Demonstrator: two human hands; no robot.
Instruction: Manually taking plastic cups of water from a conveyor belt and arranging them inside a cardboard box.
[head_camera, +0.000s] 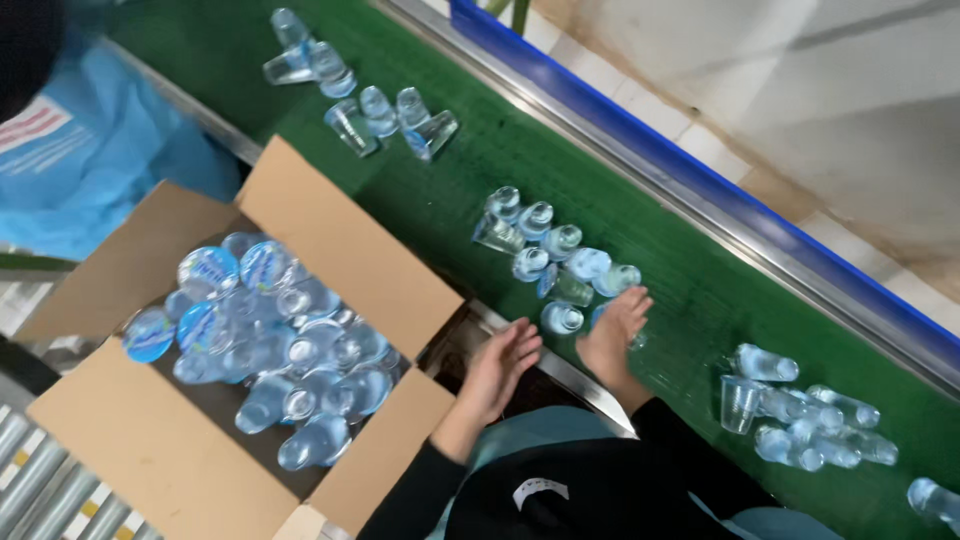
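On belt (480, 160): R hand (612, 330) touches cups (552, 262) (L (503, 365) free).

I log a factory packing line: long green conveyor belt (560, 150) carrying clusters of sealed clear plastic water cups (545, 250), open brown cardboard carton (340, 240) alongside.
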